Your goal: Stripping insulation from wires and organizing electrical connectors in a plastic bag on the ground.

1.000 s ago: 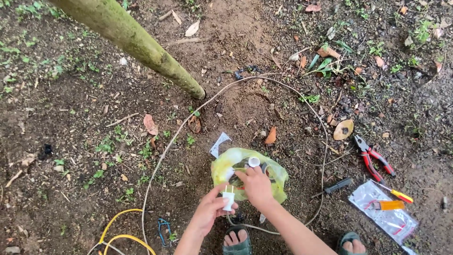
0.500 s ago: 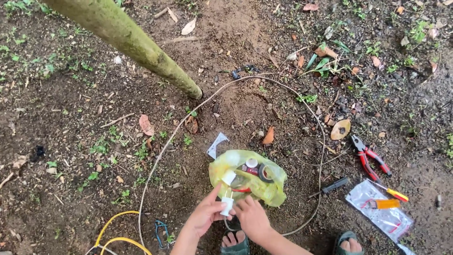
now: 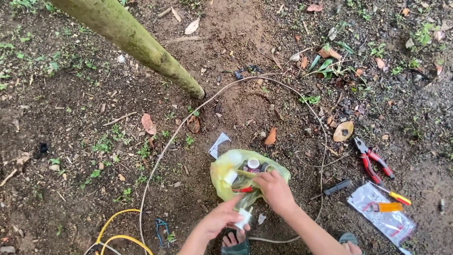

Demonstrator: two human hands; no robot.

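A yellow plastic bag (image 3: 222,177) lies open on the dirt, holding small parts, among them a white cap and a red-handled tool. My right hand (image 3: 274,190) reaches into the bag's right side, fingers curled among the parts; what it grasps is hidden. My left hand (image 3: 222,218) is just below the bag, holding a small white plastic fitting (image 3: 244,217) at its fingertips.
A mossy green trunk (image 3: 141,47) slants from the top left. A white cable (image 3: 188,118) loops round the bag. Red pliers (image 3: 373,160), a black-handled tool (image 3: 337,187) and a clear packet (image 3: 382,215) lie right. Yellow cable (image 3: 115,229) lies bottom left. My sandalled feet are at the bottom edge.
My right hand left the bag's top, drew back toward me, then reached into the bag's right side. My left hand moved lower with the white fitting. The camera view shifted slightly.
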